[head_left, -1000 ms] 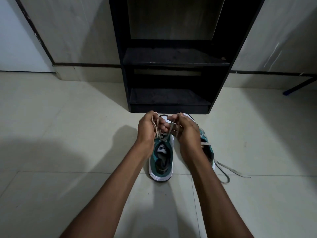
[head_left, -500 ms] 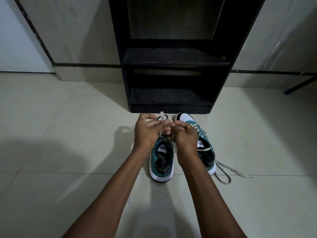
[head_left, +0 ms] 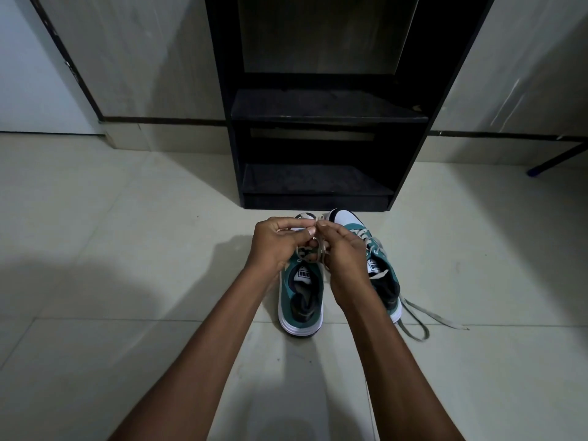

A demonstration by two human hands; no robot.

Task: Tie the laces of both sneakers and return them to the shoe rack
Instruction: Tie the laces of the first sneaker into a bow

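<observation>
Two teal sneakers with white soles stand side by side on the tiled floor, toes toward the rack. Over the left sneaker [head_left: 301,297] my left hand [head_left: 276,245] and my right hand [head_left: 342,249] meet, each pinching part of its grey lace [head_left: 318,246]. The hands hide the lace's crossing and the shoe's front. The right sneaker [head_left: 380,272] lies partly behind my right wrist; its loose lace [head_left: 423,316] trails over the floor to the right. The black shoe rack [head_left: 318,113] stands just beyond the toes, with both of its shelves bare.
Pale walls with a dark skirting line run behind the rack. A dark rod with a blue tip [head_left: 553,160] slants down to the floor at the far right. A door frame [head_left: 68,62] stands at the left.
My hands have drawn closer together and a little higher over the left sneaker, fingertips now meeting on the lace. The right sneaker and its trailing lace have not moved.
</observation>
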